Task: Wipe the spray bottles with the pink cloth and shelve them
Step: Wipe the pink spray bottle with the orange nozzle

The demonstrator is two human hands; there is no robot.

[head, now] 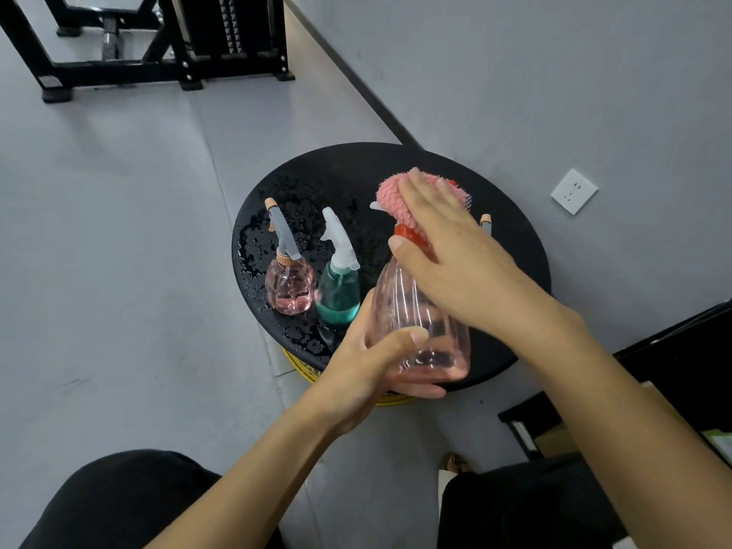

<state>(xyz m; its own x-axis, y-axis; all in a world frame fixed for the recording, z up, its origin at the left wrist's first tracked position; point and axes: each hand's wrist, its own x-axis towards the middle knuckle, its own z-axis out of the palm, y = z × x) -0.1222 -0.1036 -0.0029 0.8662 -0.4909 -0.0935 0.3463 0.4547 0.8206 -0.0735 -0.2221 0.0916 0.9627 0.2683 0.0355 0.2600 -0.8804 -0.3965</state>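
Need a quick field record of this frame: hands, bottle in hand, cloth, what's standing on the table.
surface: round black tabletop, wet with droplets on its left
left hand: holds large clear pink ribbed spray bottle at base
right hand: grips fluffy pink cloth over its sprayer head
standing: small round pink spray bottle; teal spray bottle

Soft even indoor light, faint shadows, wet glints on the black round table [317, 184], wide-angle bending at edges
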